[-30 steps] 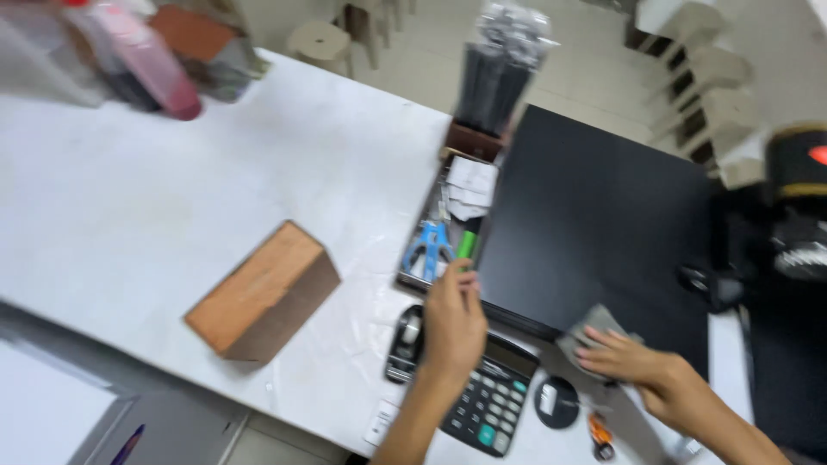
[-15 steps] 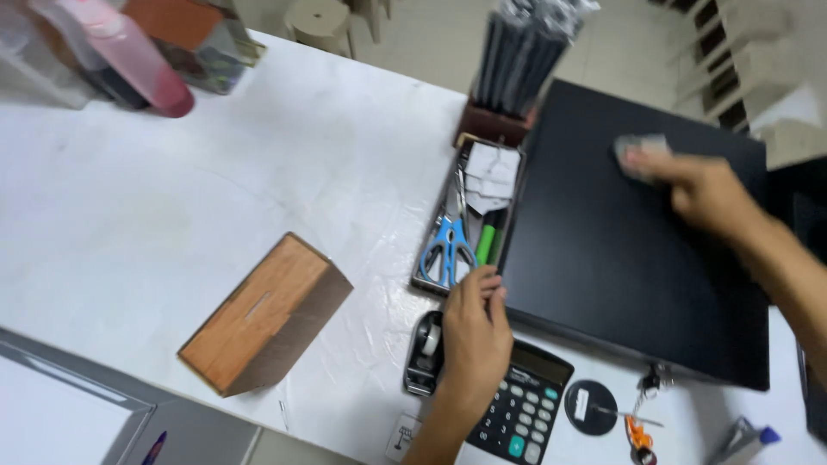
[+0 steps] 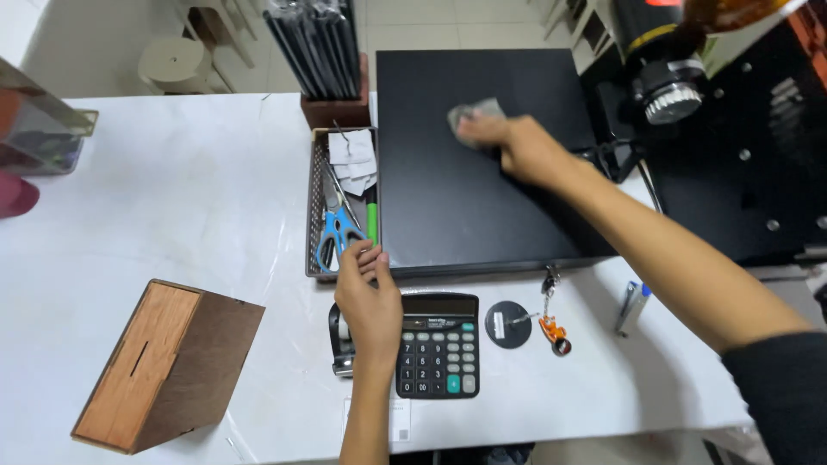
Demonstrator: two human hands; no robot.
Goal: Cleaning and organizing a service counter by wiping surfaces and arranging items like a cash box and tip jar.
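right hand [image 3: 517, 146] is flat on top of the black box [image 3: 465, 215], fingers pressed down on a small grey cloth [image 3: 474, 112] near the box's far edge. the hand isn't closed round it, just pushing on it w/ fingers together.

left hand [image 3: 366, 297] sits at the near edge of the mesh tray [image 3: 314, 215], fingers bent, tips touching the tray rim right by the box's front corner. can't tell if it grips anything.

in the tray: blue scissors [image 3: 332, 237], a green pen [image 3: 372, 220], white paper bits [image 3: 353, 159] at the far end. behind the tray a brown holder w/ dark sheets [image 3: 319, 43].

under the left hand: tape roll [image 3: 340, 331] & a black calculator [image 3: 438, 344], side by side on the white bench [image 3: 172, 189]. right of them a black round disc [image 3: 508, 325] w/ a white label, orange key tag [image 3: 551, 331], keys hang from the box front. blue pen [image 3: 631, 306] further right.

wood box [image 3: 164, 366] w/ a slot at near left.
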